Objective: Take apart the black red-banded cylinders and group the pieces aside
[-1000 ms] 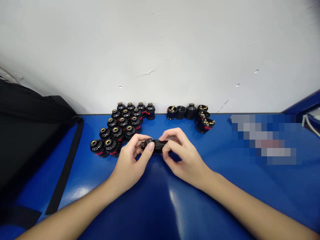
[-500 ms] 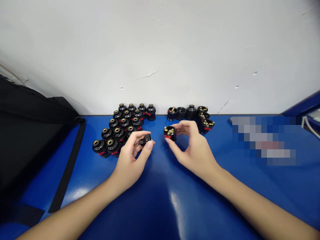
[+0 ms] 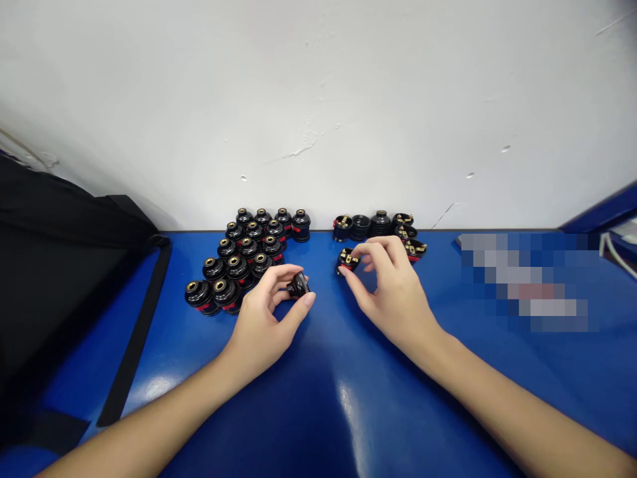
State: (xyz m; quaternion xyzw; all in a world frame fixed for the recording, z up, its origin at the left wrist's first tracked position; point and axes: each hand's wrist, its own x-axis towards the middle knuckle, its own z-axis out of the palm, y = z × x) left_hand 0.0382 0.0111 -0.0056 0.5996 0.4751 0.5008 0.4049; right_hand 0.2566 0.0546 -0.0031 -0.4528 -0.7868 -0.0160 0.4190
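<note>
Left hand (image 3: 266, 315): thumb and curled fingers pinch a black cap (image 3: 298, 286), tipped over, left of the socket body (image 3: 340, 263) and slightly nearer. Right hand (image 3: 398, 309): thumb and bent fingers pinch the socket body itself, which stands roughly upright with brass contacts (image 3: 349, 257) facing up. Whether it touches the blue tabletop (image 3: 308, 405) or hangs just above cannot be told from this angle.

Handling, as judged: both pieces look light, hard and glossy, so probably slippery against dry skin. Best hold on the cap: around its wide edge. Best hold on the socket body: outer wall below the rim, fingertips clear of the brass contacts, likely the easiest part to bend.

Left of the socket body, from slightly nearer to well beyond: capped sockets (image 3: 239, 271), upright in loose rows, some showing red marks. Beyond and right: three open-topped bodies (image 3: 415, 251). Directly beyond: another open-topped body (image 3: 341, 231), with a ribbed ring (image 3: 359, 229) just beside it. Farthest: white wall (image 3: 318, 99).
</note>
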